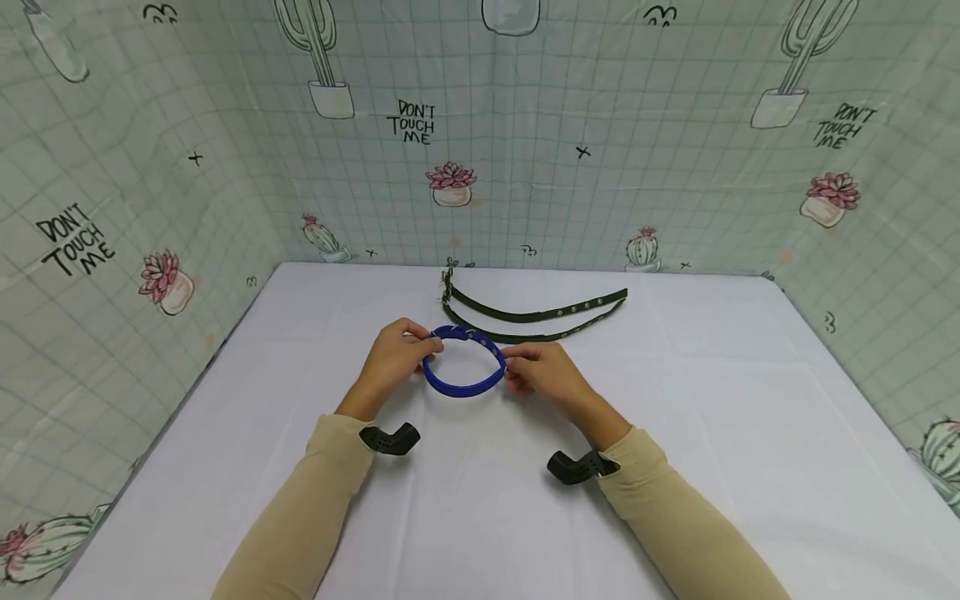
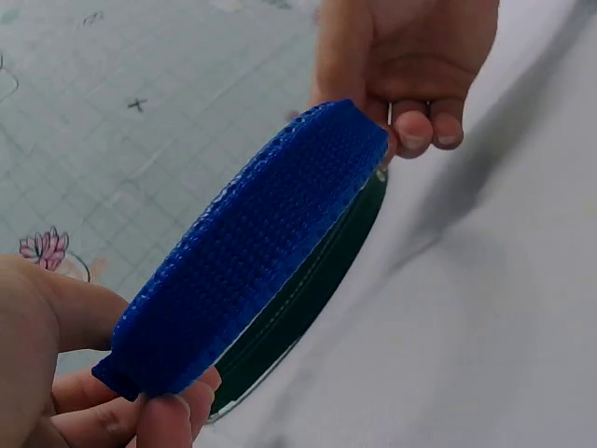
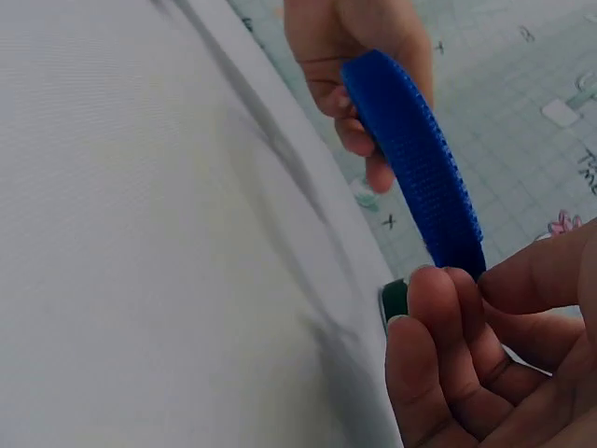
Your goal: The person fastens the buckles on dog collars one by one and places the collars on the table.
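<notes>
A blue woven pet collar, closed into a loop with its eyelets and buckle on the far side, is held up between my two hands. My left hand pinches the loop at its left side, thumb on the band. At the opposite side, my right hand pinches the band between thumb and fingers. The left wrist view shows the collar's ribbed webbing close up. Behind the loop lies a dark green collar, its buckle end to the left and its eyelets towards the right.
A white cloth covers the table. Around its back and sides hangs a gridded curtain printed with cacti. A black wrist camera sits on the left cuff, another black camera on the right.
</notes>
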Demonstrator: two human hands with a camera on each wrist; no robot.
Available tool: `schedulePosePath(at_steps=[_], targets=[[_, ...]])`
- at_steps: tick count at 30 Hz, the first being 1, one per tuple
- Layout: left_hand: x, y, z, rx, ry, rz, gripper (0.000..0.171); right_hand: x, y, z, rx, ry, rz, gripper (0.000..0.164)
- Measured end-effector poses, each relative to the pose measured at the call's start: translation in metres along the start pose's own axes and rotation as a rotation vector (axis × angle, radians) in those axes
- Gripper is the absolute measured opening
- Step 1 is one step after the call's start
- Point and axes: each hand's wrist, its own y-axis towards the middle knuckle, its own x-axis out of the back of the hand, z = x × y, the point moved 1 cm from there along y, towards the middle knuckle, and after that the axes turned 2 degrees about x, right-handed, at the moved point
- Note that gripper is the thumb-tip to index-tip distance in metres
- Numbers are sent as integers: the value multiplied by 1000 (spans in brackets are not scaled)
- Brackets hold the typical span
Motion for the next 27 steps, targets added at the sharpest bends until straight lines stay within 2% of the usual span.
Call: schedulePosePath(at_steps=[3,8,14,20,27], targets=[[6,3,4,14,0,-7,25,-6,9,-1,-30,-22,-13,27],[17,7,8,11,32,-58,27,-19,19,1,-42,-64,-33,28],[27,8,14,-5,178,-52,31,-30,19,0,-8,-80,-1,34],[27,14,16,-24,273,-63,29,-31,16,2,34,-96,17,38],[25,11,21,5,297,-105,28,-32,15,-2,23,-153,34,38]])
